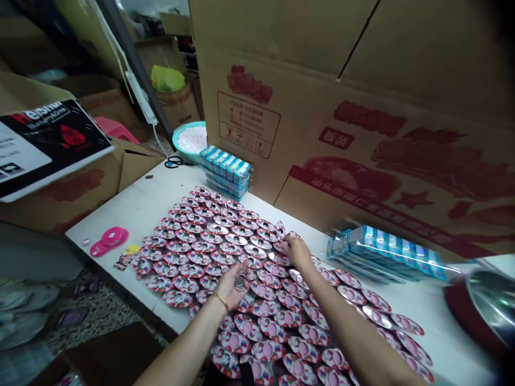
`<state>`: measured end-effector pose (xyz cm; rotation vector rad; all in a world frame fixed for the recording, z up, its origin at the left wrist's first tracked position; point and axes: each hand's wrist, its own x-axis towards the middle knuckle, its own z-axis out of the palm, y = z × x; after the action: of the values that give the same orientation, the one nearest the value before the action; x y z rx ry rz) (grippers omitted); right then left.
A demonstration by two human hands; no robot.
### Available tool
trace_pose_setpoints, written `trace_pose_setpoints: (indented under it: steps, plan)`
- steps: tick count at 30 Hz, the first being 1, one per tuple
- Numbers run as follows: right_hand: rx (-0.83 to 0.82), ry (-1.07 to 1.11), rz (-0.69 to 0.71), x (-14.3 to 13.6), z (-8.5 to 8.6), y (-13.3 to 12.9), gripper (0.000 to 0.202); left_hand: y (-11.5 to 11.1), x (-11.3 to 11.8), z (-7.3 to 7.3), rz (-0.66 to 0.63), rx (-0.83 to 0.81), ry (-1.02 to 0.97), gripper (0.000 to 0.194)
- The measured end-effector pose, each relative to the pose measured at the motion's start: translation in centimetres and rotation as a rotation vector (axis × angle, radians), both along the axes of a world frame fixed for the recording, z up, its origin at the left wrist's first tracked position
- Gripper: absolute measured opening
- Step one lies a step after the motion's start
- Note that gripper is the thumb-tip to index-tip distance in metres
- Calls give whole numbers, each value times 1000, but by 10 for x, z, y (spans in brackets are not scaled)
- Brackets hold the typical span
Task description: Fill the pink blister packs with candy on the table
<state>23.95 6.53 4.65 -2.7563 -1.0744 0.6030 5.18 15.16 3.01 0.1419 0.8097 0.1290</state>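
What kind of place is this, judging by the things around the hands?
Probably a small packing workshop: many identical oval packs cover a white table, beside large cardboard cartons and stacked blue boxes.

Trays [225, 244] cover the table [148, 203] (boxes [227, 170] behind them).

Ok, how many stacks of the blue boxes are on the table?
2. One stack of blue boxes stands at the far edge beside the teal bowl; the other stack, film-wrapped, lies to the right against the big carton. More may be hidden outside the frame.
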Motion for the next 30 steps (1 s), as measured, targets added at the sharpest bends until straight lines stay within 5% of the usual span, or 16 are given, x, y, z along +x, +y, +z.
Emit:
trace_pose_setpoints:
  steps: [3,5,8,12,18,21,25,30]
  plan:
    - [292,115,339,-54,11,-5,24,-10,13,-7,2,25,-4,31]
    - [281,143,423,-77,12,-7,19,-18,21,-11,13,-15,-6,32]
    - [236,185,383,-80,9,-11,11,-27,30,-15,-23,-72,30,27]
    - [413,331,341,-51,7,-17,9,-24,37,-18,-84,-67,34,18]
    - [512,360,365,-34,13,-13,10,-11,43,-11,-142,215,55,11]
    - [543,458,264,-36,2,-6,24,-8,47,-7,-91,262,101,11]
    - [529,472,133,-35,-12,9,13,-5,57,-8,-100,327,180,6]
    - [563,597,216,-37,-12,19,9,-6,66,-16,-104,300,199,10]
